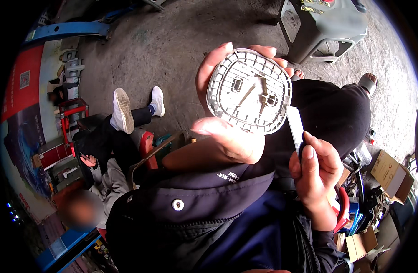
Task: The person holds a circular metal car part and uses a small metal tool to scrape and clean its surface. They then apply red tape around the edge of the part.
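A white, rounded-square plastic part (243, 82) with a ribbed rim and small moulded mounts is held up in my left hand (227, 141), with the fingertips curled over its top edge and the thumb below it. My right hand (316, 175) pinches a flat, narrow strip with a pale face and dark edge (294, 123), possibly a blade. The strip's tip is at the right edge of the plastic part; I cannot tell whether it touches.
A seated person (106, 177) in grey holds a phone at left. A grey stool (336, 25) stands upper right. Cardboard boxes (386, 173) and clutter lie lower right. A blue metal bar (65, 29), red-framed items (72, 111) and banners (22, 95) line the left.
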Demonstrator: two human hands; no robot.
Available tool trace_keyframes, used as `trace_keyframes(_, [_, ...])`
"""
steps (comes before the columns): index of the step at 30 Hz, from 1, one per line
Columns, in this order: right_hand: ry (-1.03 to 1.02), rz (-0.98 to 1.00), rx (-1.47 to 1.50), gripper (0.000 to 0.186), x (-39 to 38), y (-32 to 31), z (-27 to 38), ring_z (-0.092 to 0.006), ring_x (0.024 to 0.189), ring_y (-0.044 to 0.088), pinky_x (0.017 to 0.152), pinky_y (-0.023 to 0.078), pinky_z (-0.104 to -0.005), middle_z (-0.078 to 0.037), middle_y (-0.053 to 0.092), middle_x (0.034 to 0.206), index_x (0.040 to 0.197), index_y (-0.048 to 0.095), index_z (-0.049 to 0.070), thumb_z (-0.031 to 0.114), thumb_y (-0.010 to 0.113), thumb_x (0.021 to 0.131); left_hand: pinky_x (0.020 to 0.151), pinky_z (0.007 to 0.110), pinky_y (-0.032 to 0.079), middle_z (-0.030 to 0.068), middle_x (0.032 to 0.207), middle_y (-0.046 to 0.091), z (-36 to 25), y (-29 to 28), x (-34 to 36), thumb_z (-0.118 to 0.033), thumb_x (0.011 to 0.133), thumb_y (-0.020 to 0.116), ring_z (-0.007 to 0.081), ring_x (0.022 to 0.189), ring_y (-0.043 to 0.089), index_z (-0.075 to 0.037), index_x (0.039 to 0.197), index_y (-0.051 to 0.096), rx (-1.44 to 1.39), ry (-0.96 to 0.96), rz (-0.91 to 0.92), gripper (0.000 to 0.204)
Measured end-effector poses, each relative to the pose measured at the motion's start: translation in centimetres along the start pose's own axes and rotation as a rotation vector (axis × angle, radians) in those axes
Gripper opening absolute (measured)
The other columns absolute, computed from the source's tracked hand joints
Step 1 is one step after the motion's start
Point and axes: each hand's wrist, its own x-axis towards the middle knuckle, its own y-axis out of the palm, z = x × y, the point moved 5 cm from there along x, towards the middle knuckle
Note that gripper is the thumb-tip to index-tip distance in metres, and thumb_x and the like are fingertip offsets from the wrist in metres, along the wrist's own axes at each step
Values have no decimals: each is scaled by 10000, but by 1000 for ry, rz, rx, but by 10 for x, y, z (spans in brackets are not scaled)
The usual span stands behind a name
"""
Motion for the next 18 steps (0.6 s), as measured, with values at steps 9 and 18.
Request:
trace_keyframes(9, [-59, -13, -95, 215, 0, 3, -3, -70, 546, 553, 488, 431, -191, -73, 632, 780, 1138, 615, -81, -50, 546, 936, 891, 561, 517, 311, 1242, 510, 7, -3, -1, -839, 759, 399, 413, 1043, 600, -137, 1438, 291, -44, 28, 42, 983])
trace_keyframes(18, [242, -79, 494, 224, 1, 15, -17, -66, 439, 393, 396, 346, -216, -26, 520, 616, 1180, 599, -13, 69, 504, 994, 799, 516, 568, 311, 1183, 531, 11, 2, 1, -863, 690, 452, 353, 973, 632, -68, 1427, 255, 43, 180, 22, 1102])
